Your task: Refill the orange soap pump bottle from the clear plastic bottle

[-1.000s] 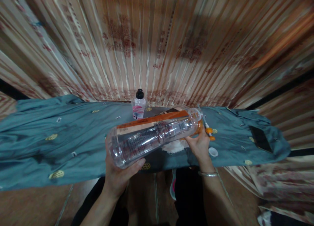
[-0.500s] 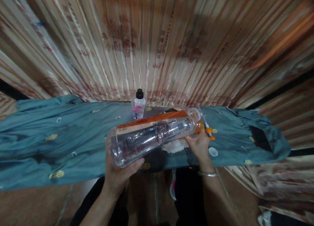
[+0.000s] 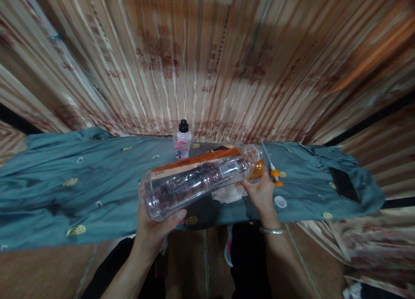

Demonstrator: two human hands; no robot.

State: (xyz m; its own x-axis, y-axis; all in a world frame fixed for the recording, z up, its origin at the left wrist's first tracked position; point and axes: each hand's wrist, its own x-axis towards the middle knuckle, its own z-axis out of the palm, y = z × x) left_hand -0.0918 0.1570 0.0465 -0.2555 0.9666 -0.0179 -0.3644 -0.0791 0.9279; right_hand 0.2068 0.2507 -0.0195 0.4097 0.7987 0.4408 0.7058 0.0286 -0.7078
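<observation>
A large clear plastic bottle (image 3: 197,182) with an orange and cream label lies tilted across my view, its base low at the left and its neck raised at the right. My left hand (image 3: 154,223) is wrapped around the base, with the thumb along the near side. My right hand (image 3: 261,191) is closed at the neck end, around an orange see-through container (image 3: 258,169); its fingers are partly hidden, and much of the container is behind the bottle. Just right of that hand lies an orange pump head (image 3: 275,174) with a thin tube. Close by is a round white cap (image 3: 280,201).
A small clear bottle with a black top (image 3: 183,141) stands behind the large bottle. White tissue (image 3: 228,195) lies under it. A black phone (image 3: 344,184) rests at the right on the teal cloth (image 3: 106,178). A patterned curtain (image 3: 207,65) hangs along the far edge.
The large bottle and both hands have shifted slightly left in view. The bottle's neck sits a little lower. Both hands keep their hold.
</observation>
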